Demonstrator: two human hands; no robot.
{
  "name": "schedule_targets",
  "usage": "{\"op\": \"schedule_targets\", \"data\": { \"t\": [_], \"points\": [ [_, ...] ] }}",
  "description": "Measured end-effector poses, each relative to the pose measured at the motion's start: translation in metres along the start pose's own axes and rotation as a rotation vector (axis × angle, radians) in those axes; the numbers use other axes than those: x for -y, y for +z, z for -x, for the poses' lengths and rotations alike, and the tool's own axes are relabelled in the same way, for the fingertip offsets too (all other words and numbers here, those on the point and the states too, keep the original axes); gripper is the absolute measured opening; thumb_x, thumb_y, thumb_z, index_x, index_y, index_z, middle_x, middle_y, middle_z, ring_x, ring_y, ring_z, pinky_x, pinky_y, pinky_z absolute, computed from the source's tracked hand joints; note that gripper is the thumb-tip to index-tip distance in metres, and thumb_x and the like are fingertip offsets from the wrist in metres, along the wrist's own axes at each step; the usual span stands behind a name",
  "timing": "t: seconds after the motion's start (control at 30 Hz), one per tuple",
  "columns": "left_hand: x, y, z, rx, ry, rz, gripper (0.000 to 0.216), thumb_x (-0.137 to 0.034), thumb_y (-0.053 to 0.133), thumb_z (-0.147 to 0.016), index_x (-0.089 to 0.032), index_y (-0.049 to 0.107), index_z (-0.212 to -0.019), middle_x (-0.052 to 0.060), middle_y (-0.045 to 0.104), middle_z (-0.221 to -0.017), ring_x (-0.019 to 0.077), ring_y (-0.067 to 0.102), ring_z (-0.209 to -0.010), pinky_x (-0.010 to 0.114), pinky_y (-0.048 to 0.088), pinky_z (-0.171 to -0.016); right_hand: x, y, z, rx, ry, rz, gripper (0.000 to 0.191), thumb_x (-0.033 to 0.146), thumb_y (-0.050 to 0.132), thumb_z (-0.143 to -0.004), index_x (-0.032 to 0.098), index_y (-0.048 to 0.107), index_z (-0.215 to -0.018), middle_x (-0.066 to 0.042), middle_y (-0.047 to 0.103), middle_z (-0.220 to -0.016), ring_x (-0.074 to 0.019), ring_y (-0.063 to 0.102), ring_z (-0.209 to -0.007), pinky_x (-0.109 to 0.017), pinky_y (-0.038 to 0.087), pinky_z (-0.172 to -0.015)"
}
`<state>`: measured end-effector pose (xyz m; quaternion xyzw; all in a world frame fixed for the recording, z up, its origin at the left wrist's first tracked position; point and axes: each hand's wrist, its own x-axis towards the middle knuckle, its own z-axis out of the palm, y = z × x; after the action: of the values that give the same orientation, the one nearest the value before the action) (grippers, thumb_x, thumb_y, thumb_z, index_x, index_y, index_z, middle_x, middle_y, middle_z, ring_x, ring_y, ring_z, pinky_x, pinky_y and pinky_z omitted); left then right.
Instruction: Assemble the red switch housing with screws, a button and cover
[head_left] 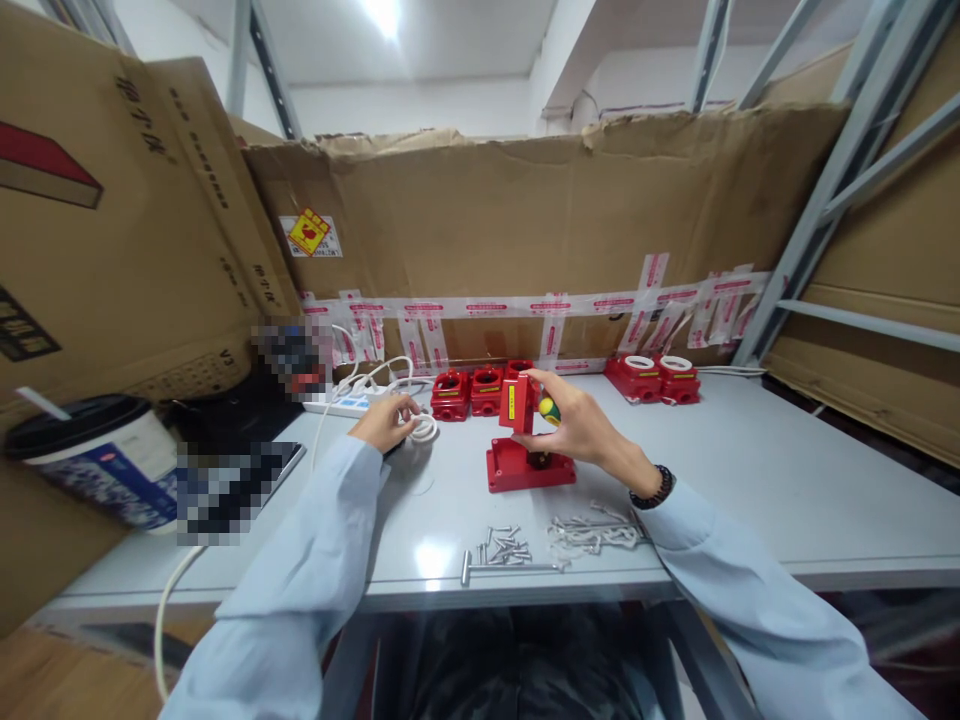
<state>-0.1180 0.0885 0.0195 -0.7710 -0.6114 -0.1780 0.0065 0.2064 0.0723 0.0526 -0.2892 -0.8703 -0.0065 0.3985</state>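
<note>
On the left of the table my left hand has its fingers curled together at the edge of a small stack of white rings. My right hand grips a red housing with a yellow label, held tilted up above the table. Behind it, between thumb and fingers, shows a yellow and green rounded piece, partly hidden. Right below stands a red rectangular base with a dark round part on it.
Several red housings line the back, and two with white rings stand back right. Near the front edge lie screws, a T-handle tool and pale strips with metal rods. A power strip and paper cup are left.
</note>
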Motion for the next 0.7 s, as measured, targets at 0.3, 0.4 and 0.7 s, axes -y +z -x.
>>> {"op": "schedule_targets", "data": {
  "t": [0.3, 0.4, 0.7],
  "points": [
    [-0.009, 0.006, 0.064, 0.265, 0.221, 0.084, 0.037, -0.046, 0.059, -0.073, -0.017, 0.061, -0.094, 0.009, 0.058, -0.094, 0.0190, 0.055, -0.082, 0.030, 0.045, -0.077, 0.002, 0.000, -0.001, 0.034, 0.001, -0.013, 0.069, 0.043, 0.068, -0.067, 0.017, 0.042, -0.126, -0.014, 0.056, -0.122, -0.0279, 0.058, -0.106, -0.042, 0.051, -0.085],
    [-0.001, 0.006, 0.067, 0.234, 0.179, 0.070, 0.027, -0.038, 0.055, -0.076, -0.017, 0.061, -0.092, 0.008, 0.058, -0.092, 0.0185, 0.056, -0.080, 0.030, 0.046, -0.075, 0.002, 0.000, -0.001, 0.043, 0.007, -0.011, 0.070, 0.044, 0.068, -0.067, 0.018, 0.041, -0.126, -0.014, 0.056, -0.123, -0.0284, 0.058, -0.107, -0.042, 0.050, -0.085],
    [-0.014, -0.005, 0.063, 0.085, 0.305, 0.136, 0.028, -0.033, 0.049, -0.083, -0.017, 0.058, -0.104, 0.010, 0.059, -0.100, 0.0209, 0.056, -0.089, 0.034, 0.046, -0.083, -0.002, -0.003, -0.002, 0.014, 0.037, -0.029, 0.071, 0.043, 0.070, -0.066, 0.017, 0.043, -0.126, -0.013, 0.057, -0.122, -0.0271, 0.056, -0.108, -0.041, 0.049, -0.087]
  ]
}}
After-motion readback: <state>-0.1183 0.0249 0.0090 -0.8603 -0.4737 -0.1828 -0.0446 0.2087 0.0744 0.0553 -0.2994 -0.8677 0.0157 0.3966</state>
